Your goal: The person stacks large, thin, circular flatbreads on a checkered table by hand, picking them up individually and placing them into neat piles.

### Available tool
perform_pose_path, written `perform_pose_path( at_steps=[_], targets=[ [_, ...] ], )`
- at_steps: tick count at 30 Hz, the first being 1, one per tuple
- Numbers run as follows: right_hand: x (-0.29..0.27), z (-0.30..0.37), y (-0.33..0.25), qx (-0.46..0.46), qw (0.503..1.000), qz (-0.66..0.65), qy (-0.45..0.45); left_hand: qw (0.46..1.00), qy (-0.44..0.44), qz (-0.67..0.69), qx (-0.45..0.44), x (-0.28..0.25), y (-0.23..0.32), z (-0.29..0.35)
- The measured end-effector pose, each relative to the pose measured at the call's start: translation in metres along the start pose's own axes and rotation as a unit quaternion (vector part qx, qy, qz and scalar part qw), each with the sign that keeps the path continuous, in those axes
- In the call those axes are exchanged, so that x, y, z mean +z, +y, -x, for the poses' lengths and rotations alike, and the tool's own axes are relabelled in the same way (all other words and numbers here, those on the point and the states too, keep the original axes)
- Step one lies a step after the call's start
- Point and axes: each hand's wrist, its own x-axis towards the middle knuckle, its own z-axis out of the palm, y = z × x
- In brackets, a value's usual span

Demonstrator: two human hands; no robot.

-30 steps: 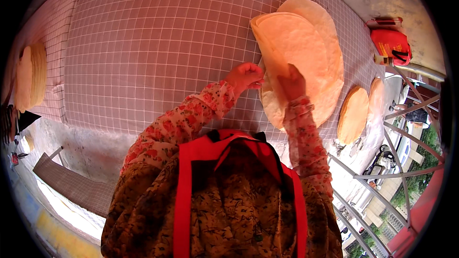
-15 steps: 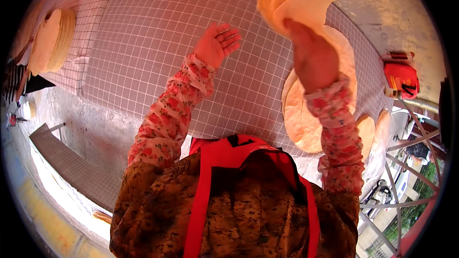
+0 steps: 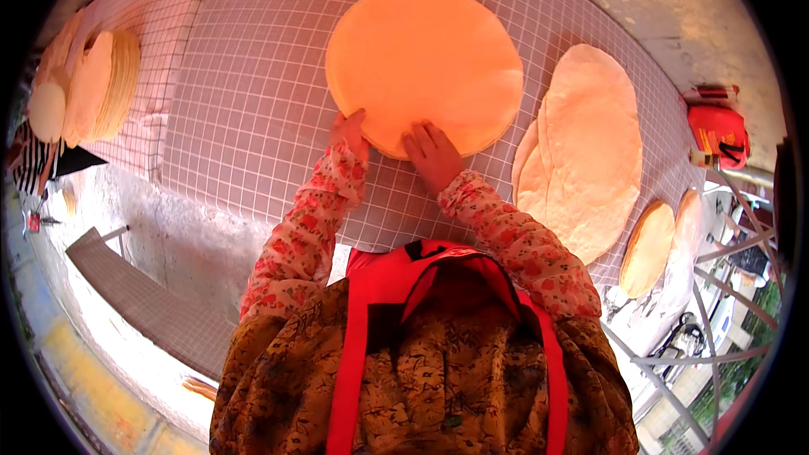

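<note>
A neat layered stack of thin round flatbreads (image 3: 425,63) lies on the checked tablecloth in front of me, orange in the light. My left hand (image 3: 350,131) grips its near-left edge, the thumb showing on top and the other fingers mostly hidden. At the near edge, my right hand (image 3: 432,154) is closed over the rim, fingers on the top sheet and thumb out of sight. To the right lie several large, loosely overlapping flatbreads (image 3: 594,147), apart from both hands.
A grey checked tablecloth (image 3: 253,84) covers the table. Another flatbread pile (image 3: 114,84) stands on the left table, near another person's striped clothing (image 3: 32,156). Smaller flatbreads (image 3: 647,248) lie at the right edge. A red bag (image 3: 719,133) sits beyond the table's right side.
The flatbreads my right hand was swinging above the far right now lie as a round stack before me. Both hands have come to its near edge; the left was open and empty.
</note>
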Motion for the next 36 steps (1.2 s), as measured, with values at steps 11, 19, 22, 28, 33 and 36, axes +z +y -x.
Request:
perform_pose_path(
  at_steps=[11,19,22,28,33,36],
  targets=[
    [-0.049,0.025,0.085,0.349,0.909,-0.111,0.199,0.980,0.087,-0.178,0.010,0.017,0.034,-0.040],
    [-0.008,0.030,0.142,0.416,0.883,-0.125,0.175,0.859,0.068,-0.425,0.276,0.032,-0.002,-0.032],
    [-0.003,0.031,0.151,0.404,0.895,-0.085,0.171,0.843,0.077,-0.447,0.290,0.023,-0.008,-0.038],
    [-0.015,0.036,0.153,0.386,0.906,-0.083,0.151,0.941,0.132,-0.290,0.113,0.033,0.009,-0.022],
    [-0.063,-0.001,0.087,0.281,0.949,-0.066,0.129,0.983,0.038,-0.158,-0.080,0.035,0.042,0.001],
    [-0.068,-0.023,0.037,0.193,0.963,-0.173,0.075,0.984,-0.022,-0.123,-0.129,0.037,0.040,0.000]
  ],
)
